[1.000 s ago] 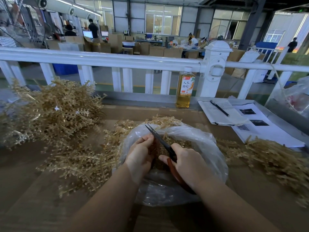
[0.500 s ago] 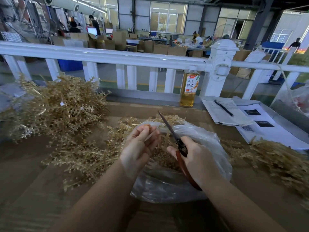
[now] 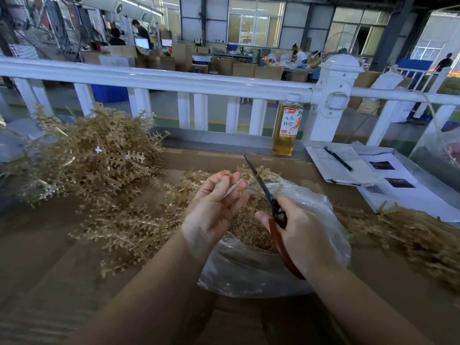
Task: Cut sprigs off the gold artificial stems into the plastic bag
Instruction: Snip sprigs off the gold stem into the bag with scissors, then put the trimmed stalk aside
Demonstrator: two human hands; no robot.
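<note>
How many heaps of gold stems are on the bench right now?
3: a tall heap of gold plastic stems at far left, a flatter spread left of the clear plastic bag, one at right. More may lie beneath the bag.

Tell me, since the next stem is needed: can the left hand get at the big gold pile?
Probably yes: the gold pile lies uncovered to the left of the left hand, with nothing between, though its fingers pinch something small.

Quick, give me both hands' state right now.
Left hand: fingers pinch a thin, blurred stem piece above the plastic bag.
Right hand: grips the scissors, blades together, pointing up.
</note>
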